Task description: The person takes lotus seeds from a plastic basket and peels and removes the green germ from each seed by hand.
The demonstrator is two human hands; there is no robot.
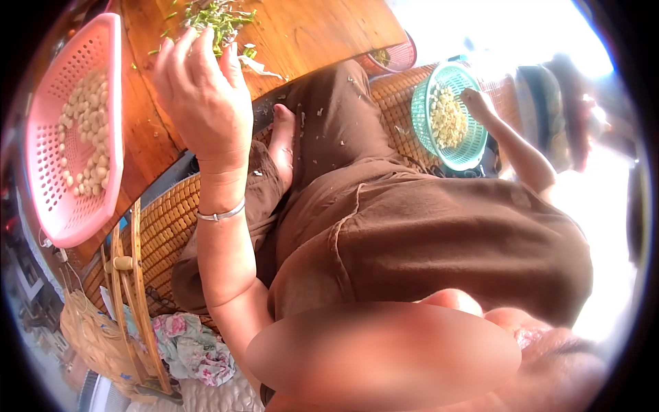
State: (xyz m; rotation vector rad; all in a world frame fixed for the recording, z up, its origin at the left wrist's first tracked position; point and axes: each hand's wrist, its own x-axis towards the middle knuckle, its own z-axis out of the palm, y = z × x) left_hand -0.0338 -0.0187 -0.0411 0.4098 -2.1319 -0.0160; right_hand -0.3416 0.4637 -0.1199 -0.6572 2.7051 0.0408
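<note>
My left hand (206,103), with a bangle (222,213) on its wrist, is palm down at the wooden table (302,31). Its fingers are apart, at the near edge of a loose pile of chopped green pieces and pale scraps (218,22). On the right, my right hand (478,106) is curled over the rim of a green plastic basket (421,123). Small pale yellowish pieces (447,118) fill the bottom of that basket. Whether the curled fingers grip the rim or a small piece is hidden.
A pink perforated basket (48,137) of pale round pieces (89,130) stands at the table's left. Another pink basket (400,57) is beyond the table's edge. Woven seating (171,226) surrounds my legs. Flowered cloth (195,350) and a tan bag (93,336) lie lower left.
</note>
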